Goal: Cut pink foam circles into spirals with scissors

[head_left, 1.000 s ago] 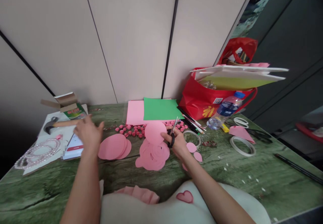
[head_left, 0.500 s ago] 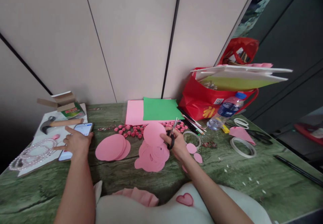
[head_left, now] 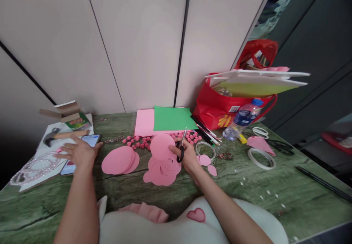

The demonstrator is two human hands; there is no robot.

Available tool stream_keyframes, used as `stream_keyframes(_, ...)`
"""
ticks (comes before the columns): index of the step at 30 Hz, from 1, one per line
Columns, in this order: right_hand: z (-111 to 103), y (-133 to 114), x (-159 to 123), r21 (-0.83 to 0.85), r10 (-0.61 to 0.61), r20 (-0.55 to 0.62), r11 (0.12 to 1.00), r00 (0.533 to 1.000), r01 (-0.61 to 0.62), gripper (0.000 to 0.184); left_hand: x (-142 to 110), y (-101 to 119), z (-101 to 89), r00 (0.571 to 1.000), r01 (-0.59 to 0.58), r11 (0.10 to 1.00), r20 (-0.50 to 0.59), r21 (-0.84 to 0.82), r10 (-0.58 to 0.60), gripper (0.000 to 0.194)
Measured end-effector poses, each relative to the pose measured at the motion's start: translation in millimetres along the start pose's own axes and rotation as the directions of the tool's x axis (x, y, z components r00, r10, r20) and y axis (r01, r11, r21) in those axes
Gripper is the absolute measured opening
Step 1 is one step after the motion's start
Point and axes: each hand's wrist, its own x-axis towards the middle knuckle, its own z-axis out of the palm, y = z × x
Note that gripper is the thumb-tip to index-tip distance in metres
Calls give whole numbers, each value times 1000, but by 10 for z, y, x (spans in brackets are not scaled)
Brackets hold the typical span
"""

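My left hand point(head_left: 79, 153) is over a smartphone point(head_left: 67, 168) with a lit screen, fingers spread and nothing in its grasp. Whether a fingertip touches the glass I cannot tell. In my right hand point(head_left: 189, 156) is a pair of scissors point(head_left: 180, 154) with black handles, blades pointing up and away from me. The same hand pinches a pink paper circle point(head_left: 162, 146) at its right edge. Below that circle lies a pile of pink paper cutouts point(head_left: 161, 176). Several pink paper ovals point(head_left: 117, 160) are stacked between my two hands.
Pink beads point(head_left: 137, 141) lie before green paper point(head_left: 173, 118). A red bag point(head_left: 205, 106), water bottle point(head_left: 243, 121) and tape roll point(head_left: 261, 159) stand or lie right. Left are a hammer point(head_left: 68, 134), bead strings point(head_left: 35, 168) and an opened box point(head_left: 78, 121). A white plush point(head_left: 154, 233) is nearest me.
My left hand has opened out, its fingers more spread and the palm turned upward over the phone. My right hand keeps the scissors and circle. The view has shifted slightly.
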Motion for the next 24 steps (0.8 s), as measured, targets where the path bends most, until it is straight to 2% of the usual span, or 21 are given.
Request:
stream_keyframes(1,1,2,0,7,-1,-3,1000,1000,1,32,-45,115,-50,985,-3,997,-172,76,16,86)
stream_keyframes(2,1,6,0,22,-2,-5,1000,1000,2,32,-101,255,-96,958,-92,991,-263,93,114,76)
stream_keyframes(3,0,10,-1,41,-4,-3,999,1000,4,32,-171,412,-133,935,-237,969,-256,67,246,65)
stream_keyframes(4,-2,15,-2,62,-8,2,998,1000,7,31,-255,578,-158,920,-326,945,-227,2,318,56)
stream_keyframes(5,-6,20,-3,79,-12,9,997,1000,12,30,-354,744,-168,919,-376,924,-157,-71,362,50)
stream_keyframes(6,-10,25,-3,90,-16,17,996,1000,14,30,-465,899,-163,927,-376,913,-56,-161,372,48)
stream_keyframes(7,-17,29,-3,95,-19,23,995,1000,16,29,-586,1034,-145,920,-365,899,56,-243,388,48)
stream_keyframes(9,-30,36,-2,98,-24,32,995,999,20,28,-840,1225,-84,880,-306,864,229,-400,417,51)
stream_keyframes(11,-39,38,-8,98,-31,40,995,999,27,29,-1082,1301,-26,843,-175,811,340,-559,417,54)
stream_keyframes(14,-32,33,-41,93,-44,63,995,997,39,30,-1380,1270,0,803,52,699,446,-714,396,45)
stream_keyframes(17,1,12,-101,77,-55,108,996,993,47,32,-1579,1188,-21,811,254,582,498,-773,307,35)
stream_keyframes(19,27,-22,-139,63,-62,136,997,989,53,32,-1650,1143,-19,840,317,483,478,-816,257,30)
stream_keyframes(21,52,-78,-166,53,-80,154,996,985,73,34,-1673,1107,8,886,308,371,406,-876,223,27)
stream_keyframes(24,87,-192,-207,44,-113,220,993,969,106,36,-1632,1065,70,951,235,225,271,-946,149,27)
